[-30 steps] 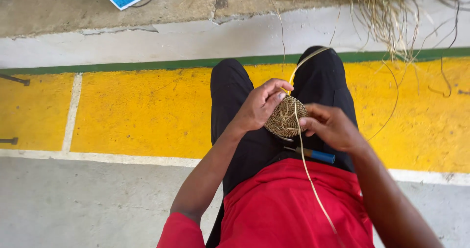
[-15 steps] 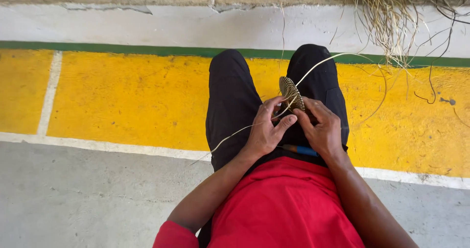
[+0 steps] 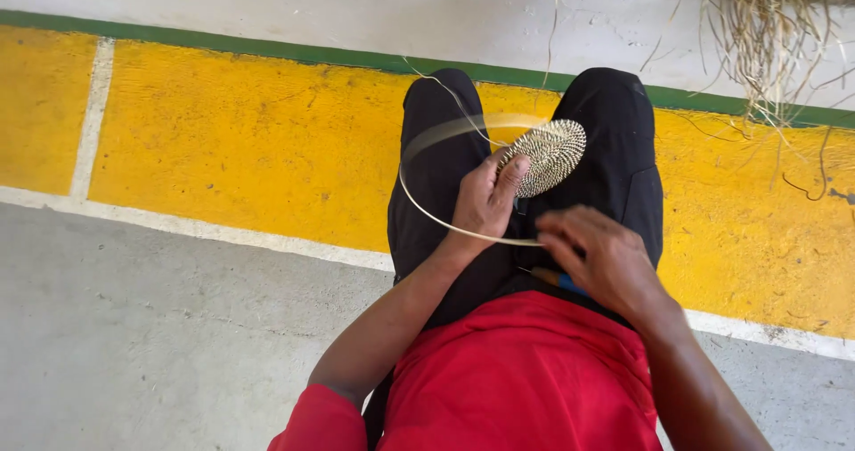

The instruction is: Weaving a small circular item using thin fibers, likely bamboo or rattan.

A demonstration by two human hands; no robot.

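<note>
My left hand point(image 3: 485, 200) grips the lower edge of a small round woven straw disc point(image 3: 552, 153) and holds it up over my lap, between my black-trousered knees. A long pale straw strand point(image 3: 419, 206) curves in a wide loop from the disc round to my right hand point(image 3: 595, 257). That hand pinches the strand near my waist, below and to the right of the disc. A blue-handled tool point(image 3: 565, 282) lies on my lap under the right hand, mostly hidden.
I sit above a yellow painted floor band point(image 3: 240, 139) edged by a green stripe point(image 3: 267, 50) and white lines. Grey concrete point(image 3: 151, 326) lies to my left. A bundle of dry straw point(image 3: 766, 24) hangs at the top right against the white kerb.
The disc has turned from edge-on to face-on and sits higher. My right hand has left the disc and pulled down toward my waist, drawing the strand out into a wide loop.
</note>
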